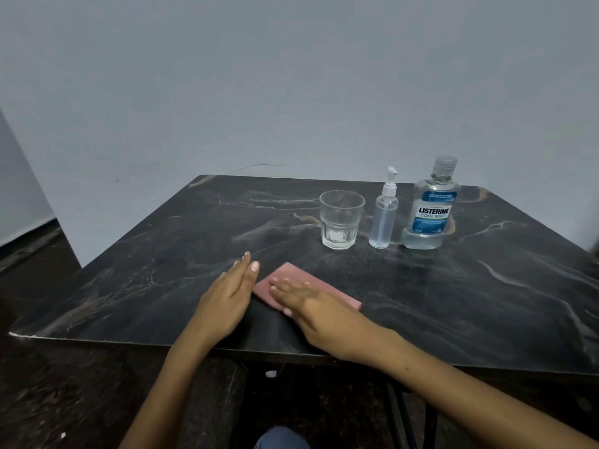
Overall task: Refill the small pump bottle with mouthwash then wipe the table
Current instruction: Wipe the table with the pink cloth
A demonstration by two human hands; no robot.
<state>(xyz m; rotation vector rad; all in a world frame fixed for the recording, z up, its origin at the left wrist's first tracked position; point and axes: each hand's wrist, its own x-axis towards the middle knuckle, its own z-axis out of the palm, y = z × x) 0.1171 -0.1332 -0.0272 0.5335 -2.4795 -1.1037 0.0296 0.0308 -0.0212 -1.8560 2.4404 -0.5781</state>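
Clear plastic, the small pump bottle (383, 218) stands upright toward the far right of the dark marbled table (162, 254), its white pump head on and pale liquid showing in its lower part. It sits between two neighbours, in a row with them: just to its right, the mouthwash bottle (432, 205) with the blue label and its clear cap on; just to its left, an empty glass tumbler (341, 219). The three stand close but do not appear to touch. Well in front of them, near your edge of the table, lies a folded pink cloth (291, 281). Your right hand (311, 307) lies flat on top of it, fingers stretched out and together, palm pressing down rather than pinching. Your left hand (227, 296) rests on its edge on the bare table just beside the cloth's left end, fingers straight and together, holding nothing. Nothing stands between the cloth and the row of bottles; that stretch of table is bare. A grey wall (291, 85) rises behind the table.
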